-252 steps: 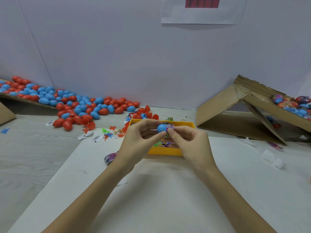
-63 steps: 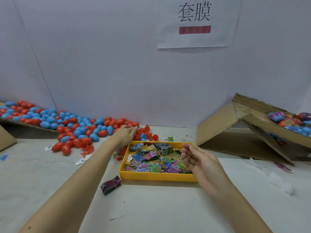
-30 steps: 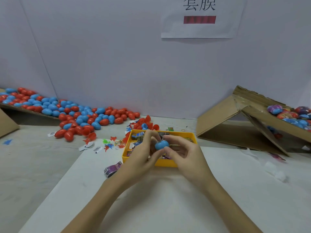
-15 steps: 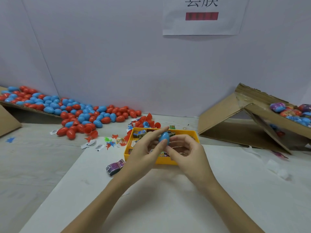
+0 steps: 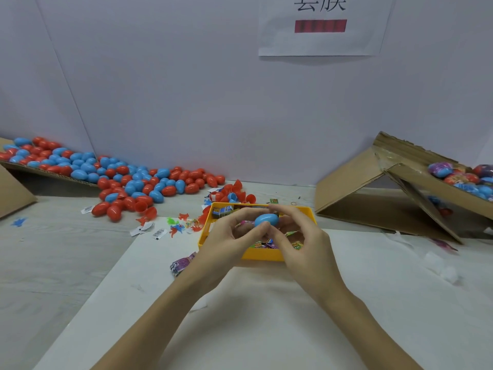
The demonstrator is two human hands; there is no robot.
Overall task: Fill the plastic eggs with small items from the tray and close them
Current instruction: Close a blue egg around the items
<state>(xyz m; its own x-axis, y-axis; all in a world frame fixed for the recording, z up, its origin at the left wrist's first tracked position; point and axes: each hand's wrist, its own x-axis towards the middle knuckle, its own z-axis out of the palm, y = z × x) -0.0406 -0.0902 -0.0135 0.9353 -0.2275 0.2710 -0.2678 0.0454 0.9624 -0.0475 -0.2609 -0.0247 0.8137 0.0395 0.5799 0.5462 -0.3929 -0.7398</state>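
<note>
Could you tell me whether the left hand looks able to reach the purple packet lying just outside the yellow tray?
Probably yes: the purple packet lies uncovered beside the left wrist, but the left hand must first release the blue egg.

Premises: a small packing workstation. Loose plastic eggs (image 5: 128, 180) heaped at ten o'clock, cardboard chute (image 5: 394, 188) at two o'clock. Printed wall sign (image 5: 320, 25) at twelve o'clock over the tabletop (image 5: 266, 316).

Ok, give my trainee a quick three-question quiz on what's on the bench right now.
1. True or false: the blue egg is held by both the left hand and the right hand.
2. The egg is held above which container? A) yellow tray B) cardboard ramp
3. Fill in: the loose egg pile lies to the ____ of the tray.

Key: 1 true; 2 A; 3 left.
</note>
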